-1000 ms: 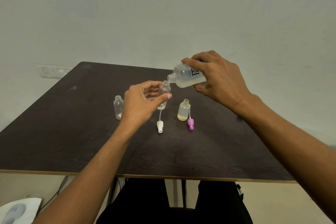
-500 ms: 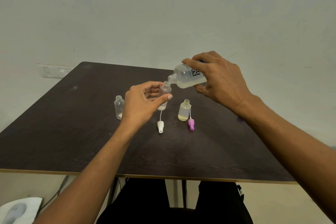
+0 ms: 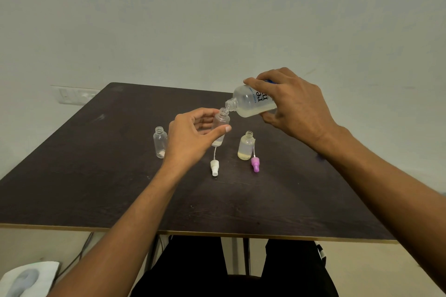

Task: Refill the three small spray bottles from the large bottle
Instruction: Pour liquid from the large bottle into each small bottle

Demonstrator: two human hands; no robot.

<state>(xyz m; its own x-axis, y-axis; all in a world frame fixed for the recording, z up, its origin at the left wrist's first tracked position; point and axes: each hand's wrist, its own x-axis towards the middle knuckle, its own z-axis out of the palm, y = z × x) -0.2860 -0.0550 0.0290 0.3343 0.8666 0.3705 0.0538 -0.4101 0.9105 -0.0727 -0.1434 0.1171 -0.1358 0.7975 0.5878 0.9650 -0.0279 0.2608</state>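
My right hand (image 3: 293,106) grips the large clear bottle (image 3: 251,101), tilted with its open neck just above the mouth of a small bottle (image 3: 220,125). My left hand (image 3: 193,135) holds that middle small bottle between thumb and fingers, lifted and slightly tilted, with a little yellowish liquid at its bottom. A small bottle (image 3: 246,146) to the right stands uncapped, about a third full of yellowish liquid. A nearly empty small bottle (image 3: 160,142) stands uncapped at the left. A white spray head (image 3: 214,167) and a pink spray head (image 3: 255,163) lie on the table.
The dark wooden table (image 3: 96,176) has its front edge close to me. A white wall with a socket plate (image 3: 72,95) stands behind. Black-clad legs show below the table, and a white object (image 3: 24,277) lies on the floor at lower left.
Almost nothing has moved. The large bottle stays tilted over the middle small bottle, and both hands keep their grips.
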